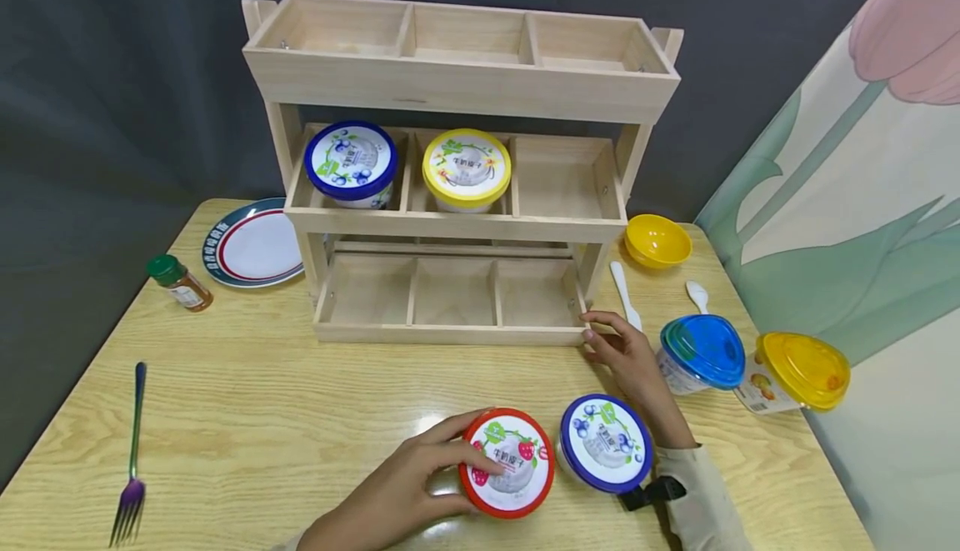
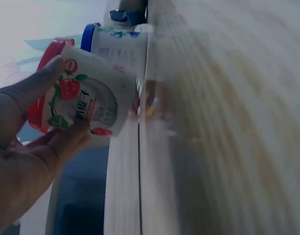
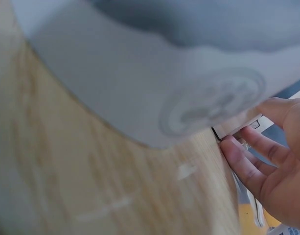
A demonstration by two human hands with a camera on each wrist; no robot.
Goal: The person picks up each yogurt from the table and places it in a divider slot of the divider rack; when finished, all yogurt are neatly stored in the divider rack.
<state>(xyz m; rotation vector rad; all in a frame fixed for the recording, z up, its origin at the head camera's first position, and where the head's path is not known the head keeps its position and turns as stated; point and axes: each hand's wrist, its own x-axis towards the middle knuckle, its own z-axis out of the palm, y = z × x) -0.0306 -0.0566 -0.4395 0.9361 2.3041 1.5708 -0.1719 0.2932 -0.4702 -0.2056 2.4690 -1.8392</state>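
Observation:
My left hand point(image 1: 416, 472) grips a red-lidded tub point(image 1: 517, 468) with strawberry pictures; the left wrist view shows thumb and fingers around its tilted side. Right beside it is a blue-lidded tub point(image 1: 606, 443) with blueberries, near my right forearm. My right hand point(image 1: 626, 359) holds the lower right front corner of the three-tier wooden shelf point(image 1: 450, 334), thumb and fingertips against the wood. On the middle tier sit another blue-lidded tub point(image 1: 351, 159) in the left compartment and a yellow-lidded tub point(image 1: 467, 166) in the centre one. A pale tub wall point(image 3: 115, 88) fills much of the right wrist view.
Right of the shelf are a yellow bowl point(image 1: 657, 241), a white knife point(image 1: 624, 294), a white spoon point(image 1: 697, 295), a blue-lidded container point(image 1: 702, 353) and a yellow-lidded container point(image 1: 795, 372). On the left are a plate point(image 1: 258, 247), a green-capped spice jar point(image 1: 180, 283) and a fork point(image 1: 133, 459).

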